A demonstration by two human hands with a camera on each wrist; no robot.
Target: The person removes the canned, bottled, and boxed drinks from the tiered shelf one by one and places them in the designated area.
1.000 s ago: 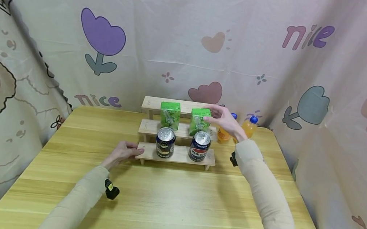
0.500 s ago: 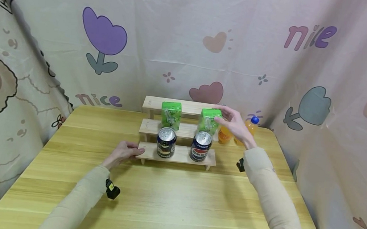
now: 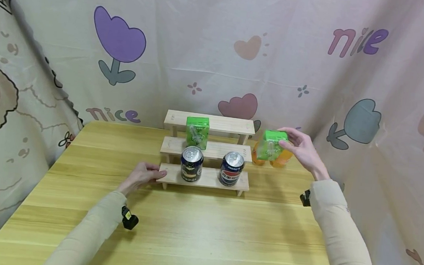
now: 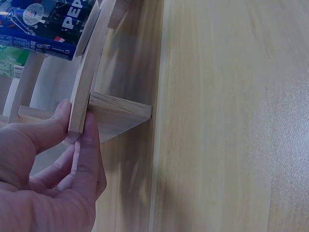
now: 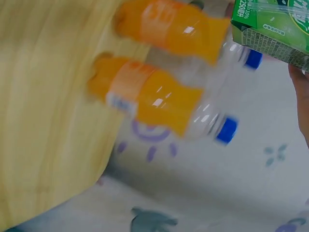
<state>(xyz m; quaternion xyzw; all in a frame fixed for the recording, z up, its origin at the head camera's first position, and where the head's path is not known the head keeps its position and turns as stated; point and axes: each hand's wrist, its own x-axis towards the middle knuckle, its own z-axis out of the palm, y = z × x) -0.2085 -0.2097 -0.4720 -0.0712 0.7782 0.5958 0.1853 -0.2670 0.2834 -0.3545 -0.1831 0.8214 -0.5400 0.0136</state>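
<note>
A three-tier wooden rack (image 3: 208,178) stands at the back of the table. My left hand (image 3: 142,177) pinches the left end of its lowest board; in the left wrist view the thumb lies on top and fingers below. Right of the rack, my right hand (image 3: 303,151) holds a green drink carton (image 3: 271,146) in the air, in front of two orange juice bottles (image 5: 159,96) with blue caps. Another green carton (image 3: 197,132) sits on the middle tier. On the lowest tier stand two dark blue Pepsi cans, one left (image 3: 192,164) and one right (image 3: 231,169).
The wooden table (image 3: 188,231) reaches toward me in front of the rack. A printed curtain (image 3: 189,42) hangs close behind the table and along both sides. The rack's top tier (image 3: 210,122) bears no items.
My right hand has lifted the right-hand green carton off the middle tier and carried it rightward, past the rack's end. The left hand stays on the rack.
</note>
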